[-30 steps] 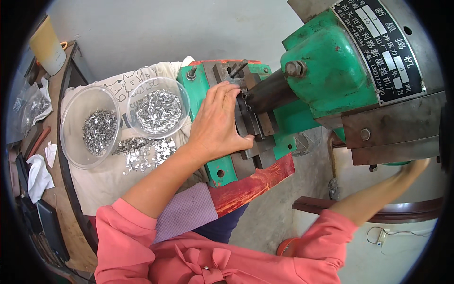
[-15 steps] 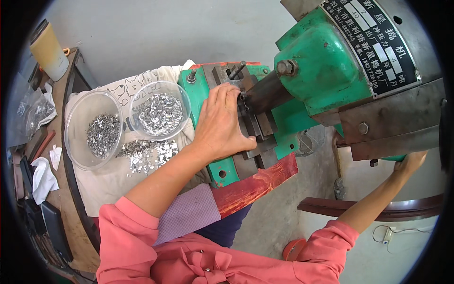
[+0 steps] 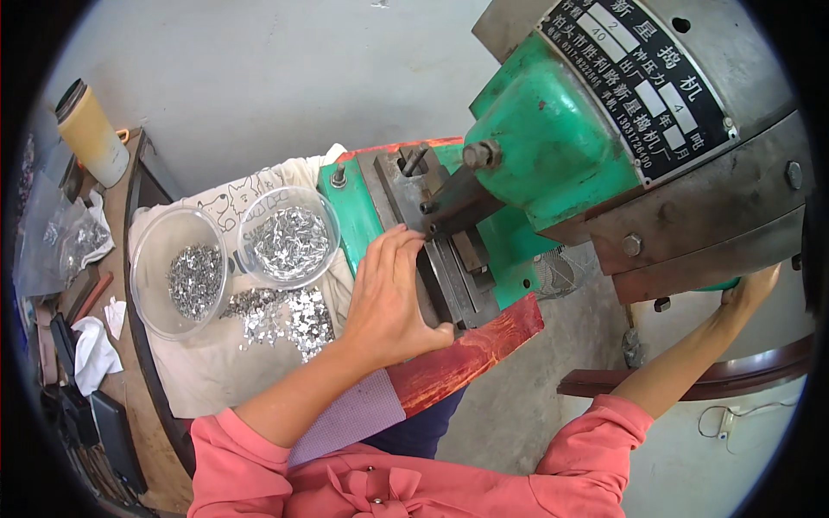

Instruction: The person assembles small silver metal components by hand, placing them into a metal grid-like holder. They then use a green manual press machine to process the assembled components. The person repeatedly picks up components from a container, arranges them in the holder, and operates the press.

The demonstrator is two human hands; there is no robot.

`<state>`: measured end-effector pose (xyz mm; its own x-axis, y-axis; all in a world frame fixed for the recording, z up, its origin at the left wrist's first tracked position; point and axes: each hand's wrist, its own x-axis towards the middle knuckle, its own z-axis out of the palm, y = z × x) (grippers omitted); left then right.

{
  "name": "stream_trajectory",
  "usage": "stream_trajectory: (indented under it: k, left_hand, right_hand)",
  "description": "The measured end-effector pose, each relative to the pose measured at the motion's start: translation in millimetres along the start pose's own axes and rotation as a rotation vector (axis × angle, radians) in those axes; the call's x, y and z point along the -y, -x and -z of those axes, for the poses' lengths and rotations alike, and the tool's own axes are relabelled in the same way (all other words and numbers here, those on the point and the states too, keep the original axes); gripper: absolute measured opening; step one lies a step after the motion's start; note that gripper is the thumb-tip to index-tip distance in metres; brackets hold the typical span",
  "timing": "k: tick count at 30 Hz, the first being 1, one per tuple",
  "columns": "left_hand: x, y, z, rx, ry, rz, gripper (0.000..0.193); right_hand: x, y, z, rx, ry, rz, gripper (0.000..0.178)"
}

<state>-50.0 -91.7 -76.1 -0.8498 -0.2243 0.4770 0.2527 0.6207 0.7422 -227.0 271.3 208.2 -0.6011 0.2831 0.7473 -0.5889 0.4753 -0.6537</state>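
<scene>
Left hand (image 3: 390, 298) is down flat on the green punch press (image 3: 553, 147), palm over the edge of the green bed, fingers curled against the dark steel die block (image 3: 449, 268) under the ram; whether anything is pinched under those fingertips cannot be made out. Right hand (image 3: 753, 289) is well apart from it, reaching far out to the other side of the machine and tucked up under the grey metal housing, fingers hidden, so its grip cannot be told. Just below the left wrist runs a red-painted wooden board (image 3: 471, 350). To the left of the left hand, near it, a loose scatter of small shiny metal pieces (image 3: 281, 315) lies on a white cloth (image 3: 216, 371). Just beyond that scatter sit two clear plastic bowls, touching side by side: the nearer bowl (image 3: 289, 235) heaped with bright pieces, the farther bowl (image 3: 180, 269) holding a thinner layer. Far off to the left stands a tan cup with a dark lid (image 3: 91, 134).
</scene>
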Motion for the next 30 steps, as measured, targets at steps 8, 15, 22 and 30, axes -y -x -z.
stream_trajectory:
  k: [8,15,22,30]
  left_hand:
    - [-2.6,2.7,0.6,0.022,0.013,0.017,0.092]
    - [-3.9,3.6,-0.2,0.019,0.012,0.007,0.093]
    - [-3.9,10.2,6.2,-0.006,-0.030,0.001,0.095]
    - [-3.2,15.7,11.4,0.110,-0.320,-0.330,0.083]
  right_hand:
    - [-25.6,58.3,-20.2,-0.128,-0.179,0.093,0.039]
    - [-96.5,90.4,-17.7,-0.209,0.074,0.331,0.047]
    - [-101.9,133.0,-41.5,-0.157,0.046,0.227,0.049]
    - [-52.4,320.6,-99.2,0.556,-0.078,-0.234,0.032]
